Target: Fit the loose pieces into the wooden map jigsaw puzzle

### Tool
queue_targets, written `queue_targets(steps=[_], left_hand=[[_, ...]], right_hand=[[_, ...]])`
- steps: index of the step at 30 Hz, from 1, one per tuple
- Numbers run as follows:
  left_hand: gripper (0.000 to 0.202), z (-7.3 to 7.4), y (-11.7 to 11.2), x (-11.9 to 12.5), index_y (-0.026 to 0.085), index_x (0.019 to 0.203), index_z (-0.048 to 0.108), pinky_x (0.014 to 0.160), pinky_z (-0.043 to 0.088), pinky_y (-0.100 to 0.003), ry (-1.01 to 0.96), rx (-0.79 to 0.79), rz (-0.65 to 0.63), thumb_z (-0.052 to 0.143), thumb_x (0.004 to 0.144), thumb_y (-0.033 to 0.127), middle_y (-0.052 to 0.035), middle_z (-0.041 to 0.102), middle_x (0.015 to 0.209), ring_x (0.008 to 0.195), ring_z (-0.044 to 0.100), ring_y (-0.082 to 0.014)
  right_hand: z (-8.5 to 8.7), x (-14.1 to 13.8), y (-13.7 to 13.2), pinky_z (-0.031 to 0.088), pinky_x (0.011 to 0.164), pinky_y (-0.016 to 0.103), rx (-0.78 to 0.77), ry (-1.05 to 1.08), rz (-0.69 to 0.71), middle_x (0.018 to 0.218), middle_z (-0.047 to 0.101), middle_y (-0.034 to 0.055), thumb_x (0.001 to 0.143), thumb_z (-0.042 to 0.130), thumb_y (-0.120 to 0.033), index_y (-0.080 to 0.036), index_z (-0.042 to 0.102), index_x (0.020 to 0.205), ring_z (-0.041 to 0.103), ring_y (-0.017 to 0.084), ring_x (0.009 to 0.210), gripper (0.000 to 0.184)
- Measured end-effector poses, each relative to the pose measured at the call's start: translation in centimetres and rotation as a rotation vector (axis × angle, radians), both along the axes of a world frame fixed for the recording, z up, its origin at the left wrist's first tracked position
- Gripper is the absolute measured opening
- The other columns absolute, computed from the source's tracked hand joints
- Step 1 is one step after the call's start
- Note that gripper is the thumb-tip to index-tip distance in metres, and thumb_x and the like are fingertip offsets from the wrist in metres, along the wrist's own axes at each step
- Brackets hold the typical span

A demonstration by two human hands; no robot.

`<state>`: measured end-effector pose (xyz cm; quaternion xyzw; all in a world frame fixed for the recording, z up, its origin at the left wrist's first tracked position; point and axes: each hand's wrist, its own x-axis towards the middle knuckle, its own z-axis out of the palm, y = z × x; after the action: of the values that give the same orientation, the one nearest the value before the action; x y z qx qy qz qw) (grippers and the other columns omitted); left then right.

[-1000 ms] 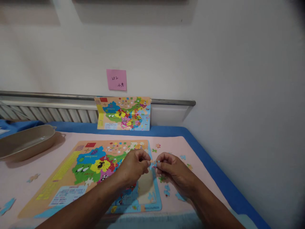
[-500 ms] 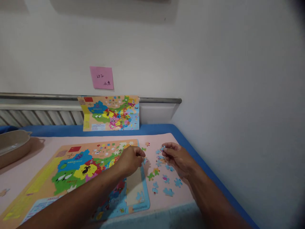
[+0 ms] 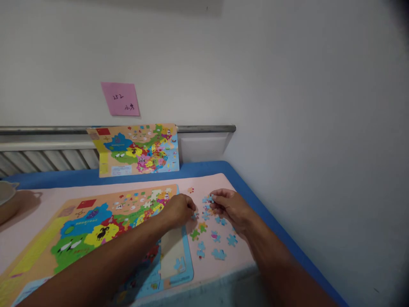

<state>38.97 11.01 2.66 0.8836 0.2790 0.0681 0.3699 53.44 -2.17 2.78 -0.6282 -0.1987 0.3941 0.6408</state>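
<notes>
My left hand (image 3: 181, 209) is closed over the right edge of the puzzle board (image 3: 188, 260), fingertips pinched at a small light-blue puzzle piece (image 3: 195, 216), mostly shaded by the hand. To its right, my right hand (image 3: 230, 207) pinches another light-blue puzzle piece (image 3: 211, 198) between thumb and fingers, just above a cluster of loose pieces. The board carries a colourful, partly assembled map; my left forearm hides much of its middle. Bare beige backing shows on its right side, where a loose blue piece (image 3: 179, 264) lies. Green pieces (image 3: 194, 234) lie between the hands, nearer me.
Several blue pieces (image 3: 219, 254) are scattered on the pink mat (image 3: 211, 181) right of the board. A printed reference map (image 3: 137, 150) leans against the rail (image 3: 207, 128) at the back. A beige dish (image 3: 7, 204) stands far left; the wall (image 3: 303, 149) bounds the right.
The view has swung slightly right, so the board and dish sit further left. My left hand has moved a little right relative to the board, bringing its piece along. My right hand keeps its pinch.
</notes>
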Motion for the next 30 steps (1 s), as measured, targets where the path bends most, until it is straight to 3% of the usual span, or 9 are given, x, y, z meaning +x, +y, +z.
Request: queue_targets(steps=[9, 20, 27, 30], left_hand=[[0.021, -0.8, 0.7, 0.9, 0.02, 0.07, 0.071, 0.062, 0.043, -0.026, 0.026, 0.055, -0.01, 0.061, 0.067, 0.002, 0.0005, 0.072, 0.073, 0.071, 0.065, -0.0173], [0.014, -0.1, 0.5, 1.2, 0.021, 0.069, 0.071, 0.06, 0.039, -0.03, 0.066, 0.225, -0.046, 0.062, 0.068, 0.01, -0.0021, 0.071, 0.072, 0.073, 0.065, -0.0214], [0.023, -0.3, -0.3, 4.0, 0.025, 0.094, 0.075, 0.068, 0.043, -0.031, 0.075, 0.278, -0.15, 0.064, 0.075, 0.02, -0.004, 0.075, 0.091, 0.087, 0.067, -0.0241], [0.025, -0.4, -0.8, 4.6, 0.026, 0.093, 0.076, 0.067, 0.042, -0.035, 0.078, 0.316, -0.171, 0.061, 0.074, 0.017, -0.0057, 0.075, 0.091, 0.089, 0.067, -0.0286]], right_hand=[[0.0, 0.6, -0.1, 0.037, 0.044, 0.016, 0.028, -0.01, -0.084, 0.064, 0.061, -0.0001, 0.071, 0.07, -0.017, -0.017, 0.061, 0.079, 0.059, 0.01, 0.057, 0.011], [-0.1, 0.6, -0.1, 0.034, 0.041, 0.017, 0.015, -0.018, -0.091, 0.065, 0.062, 0.0003, 0.071, 0.072, -0.021, -0.017, 0.062, 0.079, 0.058, 0.01, 0.055, 0.013], [-0.2, 0.9, -0.1, 0.037, 0.043, 0.015, 0.01, -0.011, -0.086, 0.061, 0.061, -0.0003, 0.075, 0.068, -0.018, -0.017, 0.063, 0.079, 0.058, 0.009, 0.053, 0.007], [-0.2, 1.0, -0.1, 0.038, 0.043, 0.015, 0.007, -0.009, -0.086, 0.061, 0.062, 0.0002, 0.074, 0.069, -0.018, -0.016, 0.063, 0.079, 0.06, 0.01, 0.054, 0.008]])
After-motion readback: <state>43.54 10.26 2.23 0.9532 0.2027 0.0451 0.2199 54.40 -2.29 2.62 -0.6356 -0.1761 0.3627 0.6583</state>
